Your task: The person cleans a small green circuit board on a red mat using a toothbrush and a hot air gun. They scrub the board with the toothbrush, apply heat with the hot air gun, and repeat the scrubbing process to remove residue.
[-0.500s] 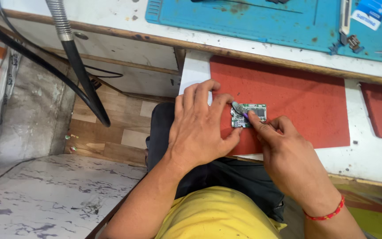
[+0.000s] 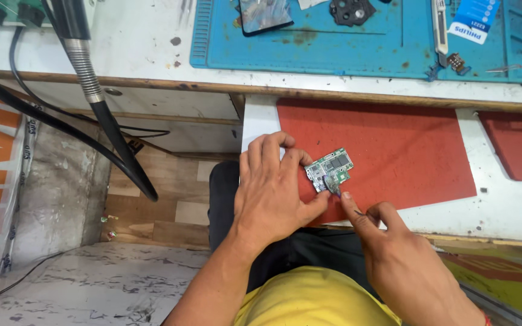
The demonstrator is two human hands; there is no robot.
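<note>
White tabletop seen from above, with a red mat lying on it near the front edge. On the mat's lower left part rests a small green circuit board, tilted at an angle. The left hand lies palm down just beside the board, its fingertips and thumb touching the board's left edge; this grip is closed lightly against the board, pinning it to the mat. The right hand comes up from the lower right, fingers pinched together on a thin metal tool, whose tip touches the board's lower edge. Beyond the red mat, past a wooden edge, a higher white surface carries a blue work mat with small dark parts and tools on it. A second red mat shows at the right. To the left, a black flexible hose hangs down over a wooden floor. A yellow shirt fills the bottom centre.
</note>
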